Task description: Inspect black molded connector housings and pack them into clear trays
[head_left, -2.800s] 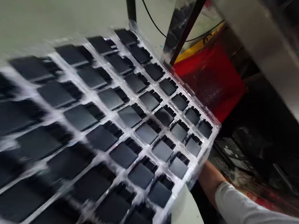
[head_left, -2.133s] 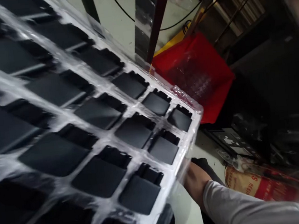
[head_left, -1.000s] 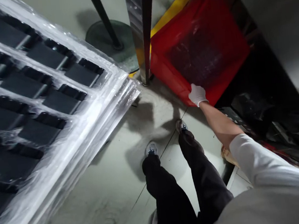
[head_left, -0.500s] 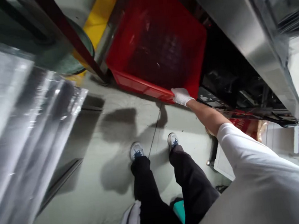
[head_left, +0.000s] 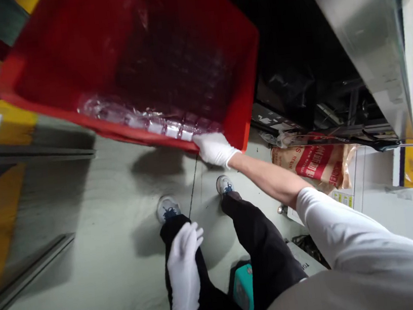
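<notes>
A large red plastic bin (head_left: pixel 247 90) fills the upper part of the head view, tilted toward me. My right hand (head_left: pixel 215 150), in a white glove, is closed over its near rim. Inside, along the near wall, lie several shiny pieces under or in clear plastic (head_left: pixel 154 123); their kind is hard to make out. My left hand (head_left: pixel 184 264), also white-gloved, hangs in front of my left leg, apart from the bin. Its fingers are stretched and slightly bent, with nothing in them.
A steel-edged machine or bench (head_left: pixel 361 43) runs along the right. A printed paper sack (head_left: pixel 315 165) lies below it, near a white cabinet (head_left: pixel 390 198). Behind my legs is a teal box (head_left: pixel 244 290). Metal rails (head_left: pixel 29 274) stand on the left floor.
The red bin has come closer to me and left, its near side higher, with my right hand still on the rim. My left hand has risen from beside my leg.
</notes>
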`<control>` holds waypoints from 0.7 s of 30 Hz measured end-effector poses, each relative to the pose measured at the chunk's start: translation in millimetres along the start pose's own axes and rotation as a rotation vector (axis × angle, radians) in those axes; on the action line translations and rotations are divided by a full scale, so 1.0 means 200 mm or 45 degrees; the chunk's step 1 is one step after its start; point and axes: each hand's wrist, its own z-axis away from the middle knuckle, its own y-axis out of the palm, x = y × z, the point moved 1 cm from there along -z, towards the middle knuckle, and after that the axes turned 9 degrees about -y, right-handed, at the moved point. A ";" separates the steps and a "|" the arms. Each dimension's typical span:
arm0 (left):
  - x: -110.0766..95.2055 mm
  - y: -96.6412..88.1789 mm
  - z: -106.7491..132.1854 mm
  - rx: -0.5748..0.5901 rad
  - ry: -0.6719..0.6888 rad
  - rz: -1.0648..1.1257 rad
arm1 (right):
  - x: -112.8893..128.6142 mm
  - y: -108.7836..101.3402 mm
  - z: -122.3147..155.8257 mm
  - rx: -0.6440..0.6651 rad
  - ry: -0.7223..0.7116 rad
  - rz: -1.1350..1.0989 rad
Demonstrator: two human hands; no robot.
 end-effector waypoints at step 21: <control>0.09 0.52 -0.23 -0.558 -0.126 0.767 | 0.03 0.33 0.73 0.523 -0.299 -0.522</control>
